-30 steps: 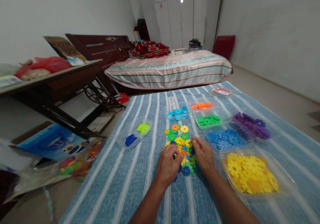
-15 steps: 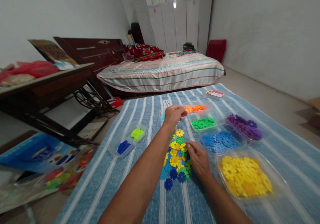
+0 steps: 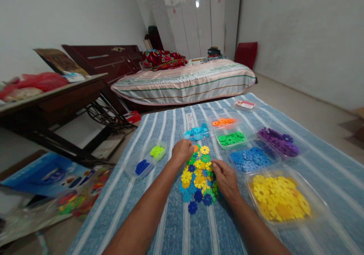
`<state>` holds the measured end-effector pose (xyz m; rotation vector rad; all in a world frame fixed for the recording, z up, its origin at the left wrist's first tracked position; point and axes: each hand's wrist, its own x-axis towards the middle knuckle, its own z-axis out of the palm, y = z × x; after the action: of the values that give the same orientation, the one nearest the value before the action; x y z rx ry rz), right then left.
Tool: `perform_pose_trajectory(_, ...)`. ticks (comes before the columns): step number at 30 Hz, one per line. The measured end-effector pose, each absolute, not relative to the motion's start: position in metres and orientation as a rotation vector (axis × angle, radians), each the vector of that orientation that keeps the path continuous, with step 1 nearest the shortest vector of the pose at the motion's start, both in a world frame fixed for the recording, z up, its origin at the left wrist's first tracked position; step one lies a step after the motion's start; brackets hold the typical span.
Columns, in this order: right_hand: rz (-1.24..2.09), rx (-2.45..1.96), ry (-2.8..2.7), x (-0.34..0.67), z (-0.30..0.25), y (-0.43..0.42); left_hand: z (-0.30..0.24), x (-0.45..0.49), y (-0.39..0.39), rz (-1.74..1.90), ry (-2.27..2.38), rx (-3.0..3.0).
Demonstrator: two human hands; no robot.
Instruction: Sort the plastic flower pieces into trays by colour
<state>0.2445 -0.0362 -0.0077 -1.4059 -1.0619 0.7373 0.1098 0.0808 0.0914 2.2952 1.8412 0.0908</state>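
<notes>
A loose pile of flower-shaped plastic discs point(image 3: 200, 181) in yellow, green, blue and dark blue lies between my hands. My left hand point(image 3: 182, 151) is at the pile's upper left, fingers curled together, its tips against an orange disc point(image 3: 196, 148). Whether that disc is gripped is hidden. On the pile's right edge rests my right hand point(image 3: 226, 177), thumb and fingers closed beside a yellow disc point(image 3: 209, 166); what they hold, if anything, does not show. Just beyond the left hand is a clear box of light-blue discs point(image 3: 196, 132).
Clear boxes hold orange discs point(image 3: 223, 122), green discs point(image 3: 231, 138), blue discs point(image 3: 250, 159), purple discs point(image 3: 278, 143) and yellow discs point(image 3: 281, 198). At left, another box has lime discs point(image 3: 156, 152) and dark-blue discs point(image 3: 141, 166). A striped cloth point(image 3: 159, 217) lies underneath. A clear lid point(image 3: 245, 104) lies farther back.
My left hand has moved from beside the orange box back toward me and left, down to the pile, uncovering the light-blue discs. My right hand has stayed nearly still.
</notes>
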Motion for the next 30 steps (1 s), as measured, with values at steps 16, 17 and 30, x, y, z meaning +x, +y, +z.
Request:
perform_pose_trajectory(16, 0.707, -1.403, -1.083, 0.245, -0.007, -0.035, 0.079, 0.112, 0.074, -0.041, 1.89, 2.355)
perform_pose_trajectory(17, 0.705, -1.403, -1.084, 0.245, -0.007, -0.035, 0.081, 0.109, 0.073, -0.023, 1.886, 2.36)
perform_pose_trajectory(30, 0.686, -1.396, -1.092, 0.245, -0.004, -0.037, 0.12, 0.159, 0.108, 0.576, 1.596, 1.79)
